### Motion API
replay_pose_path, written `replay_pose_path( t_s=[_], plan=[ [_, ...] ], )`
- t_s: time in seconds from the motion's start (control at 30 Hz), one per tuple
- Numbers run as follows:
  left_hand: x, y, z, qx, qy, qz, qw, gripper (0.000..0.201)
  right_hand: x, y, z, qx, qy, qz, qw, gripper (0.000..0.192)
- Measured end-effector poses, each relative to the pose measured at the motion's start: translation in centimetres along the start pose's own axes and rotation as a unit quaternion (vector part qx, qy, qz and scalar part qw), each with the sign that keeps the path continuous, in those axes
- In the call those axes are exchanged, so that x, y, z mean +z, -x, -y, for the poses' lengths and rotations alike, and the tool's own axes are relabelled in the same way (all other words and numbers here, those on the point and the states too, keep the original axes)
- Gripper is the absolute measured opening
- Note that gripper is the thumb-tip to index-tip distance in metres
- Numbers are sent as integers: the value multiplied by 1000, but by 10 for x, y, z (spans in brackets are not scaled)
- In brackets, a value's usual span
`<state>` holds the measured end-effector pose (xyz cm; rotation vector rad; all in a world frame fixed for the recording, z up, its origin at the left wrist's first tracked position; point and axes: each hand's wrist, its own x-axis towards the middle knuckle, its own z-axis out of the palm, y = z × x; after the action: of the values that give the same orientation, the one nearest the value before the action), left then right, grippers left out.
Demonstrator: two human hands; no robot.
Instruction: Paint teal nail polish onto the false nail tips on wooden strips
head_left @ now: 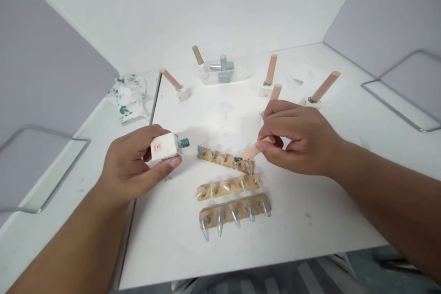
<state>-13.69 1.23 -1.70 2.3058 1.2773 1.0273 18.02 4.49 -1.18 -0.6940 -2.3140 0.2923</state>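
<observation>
My left hand grips a small white bottle with a green threaded neck that points right, its cap off. My right hand pinches a thin tan brush stick; its tip rests on the right end of the top wooden strip. Three wooden strips lie side by side on the white board between my hands, each carrying several clear nail tips. The middle strip and the bottom strip lie untouched.
Several white bottles with tan stick caps stand behind: one at back left, one in the middle, one at right. A clear tray holds more bottles. A crumpled printed wipe lies at left. Wire frames flank both sides.
</observation>
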Motion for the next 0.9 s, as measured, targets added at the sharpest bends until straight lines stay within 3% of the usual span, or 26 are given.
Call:
replay_pose_path(
  t_s=[0.1,0.33,0.67,0.9],
  plan=[
    [-1,2,4,14,11,25,1000,13,-1,1,-1,-11,4,8,1000,30],
    [-1,3,6,14,6,10,1000,9,-10,0,-1,-31,0,6,999,30],
    [-2,4,4,25,6,7,1000,18,-22,0,-5,30,22,71,997,36],
    [-1,4,3,28,25,18,999,21,-29,-3,0,46,-16,-31,998,32]
  ],
)
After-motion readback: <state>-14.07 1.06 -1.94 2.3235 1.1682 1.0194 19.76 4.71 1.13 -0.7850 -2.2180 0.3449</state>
